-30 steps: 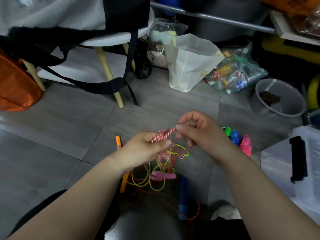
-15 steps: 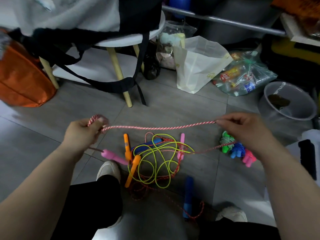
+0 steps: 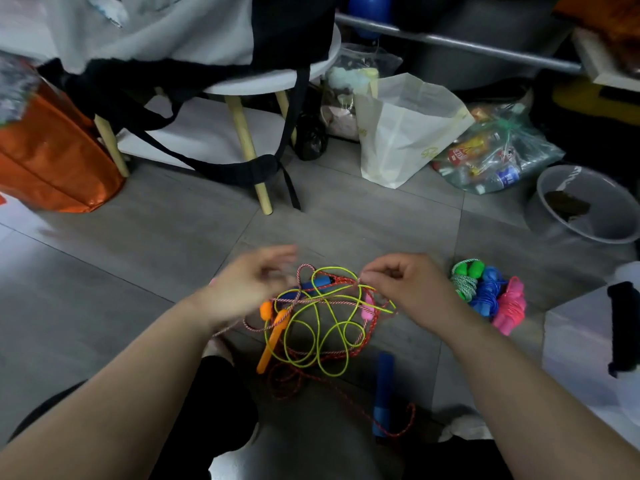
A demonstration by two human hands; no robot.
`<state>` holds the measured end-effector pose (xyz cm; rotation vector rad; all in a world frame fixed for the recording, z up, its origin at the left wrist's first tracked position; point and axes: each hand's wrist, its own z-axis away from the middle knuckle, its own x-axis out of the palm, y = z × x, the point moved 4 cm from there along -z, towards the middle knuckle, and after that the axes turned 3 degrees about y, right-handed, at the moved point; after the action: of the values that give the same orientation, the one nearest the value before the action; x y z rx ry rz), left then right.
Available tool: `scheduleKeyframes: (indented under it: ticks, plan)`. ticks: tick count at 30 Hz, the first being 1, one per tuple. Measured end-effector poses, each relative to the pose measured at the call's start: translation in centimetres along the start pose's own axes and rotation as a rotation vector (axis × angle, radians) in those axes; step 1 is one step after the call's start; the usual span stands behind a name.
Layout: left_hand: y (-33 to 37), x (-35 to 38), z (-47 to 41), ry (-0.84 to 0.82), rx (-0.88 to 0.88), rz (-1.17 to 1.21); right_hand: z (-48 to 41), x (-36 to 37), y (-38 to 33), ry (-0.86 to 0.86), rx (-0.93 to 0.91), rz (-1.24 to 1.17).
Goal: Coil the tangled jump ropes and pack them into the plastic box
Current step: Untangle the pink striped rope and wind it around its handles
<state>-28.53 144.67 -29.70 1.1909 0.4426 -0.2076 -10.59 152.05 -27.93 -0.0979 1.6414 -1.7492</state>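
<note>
A tangle of jump ropes lies on the grey floor: a yellow-green rope (image 3: 313,336) with orange handles (image 3: 272,341), a red rope (image 3: 343,398) with blue handles (image 3: 383,389), and a pink-and-white rope (image 3: 311,301). My right hand (image 3: 405,289) pinches the pink-and-white rope just above the tangle. My left hand (image 3: 249,282) is blurred, fingers spread, with the same rope running under it; its grip is unclear. Three coiled ropes, green (image 3: 465,277), blue (image 3: 488,292) and pink (image 3: 509,306), lie to the right. The plastic box (image 3: 581,341) with a black latch stands at the right edge.
A white stool (image 3: 249,147) draped with a black-strapped bag stands behind the tangle, an orange bag (image 3: 52,154) at far left. A white paper bag (image 3: 405,133), a clear bag of bottles (image 3: 491,150) and a grey basin (image 3: 588,206) line the back right.
Both hands came together from a wide stretch. The taut pink-and-white rope has gone slack over the tangle. My left hand moved right and is still moving.
</note>
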Motion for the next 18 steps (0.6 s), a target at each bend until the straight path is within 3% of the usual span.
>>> scheduleKeyframes:
  ticks: [3,6,11,16,18]
  plan:
    - [2.0,4.5,1.1,-0.261,0.160,0.018,0.3,1.1,-0.6,-0.040,-0.006,-0.115]
    - [1.7,5.5,1.0,-0.241,0.162,-0.076,0.3,1.4,-0.8,-0.075,-0.010,-0.119]
    - [0.6,-1.1,-0.8,0.072,0.047,-0.089,-0.2,-1.5,1.0,-0.175,0.094,0.136]
    - [-2.7,-6.4,-0.6,0.454,-0.252,-0.183,-0.3,-6.8,2.8,0.056,0.153,0.407]
    - [-3.2,-7.6,-0.2,0.545,-0.294,-0.274,-0.2,-8.8,2.7,0.213,0.154,0.395]
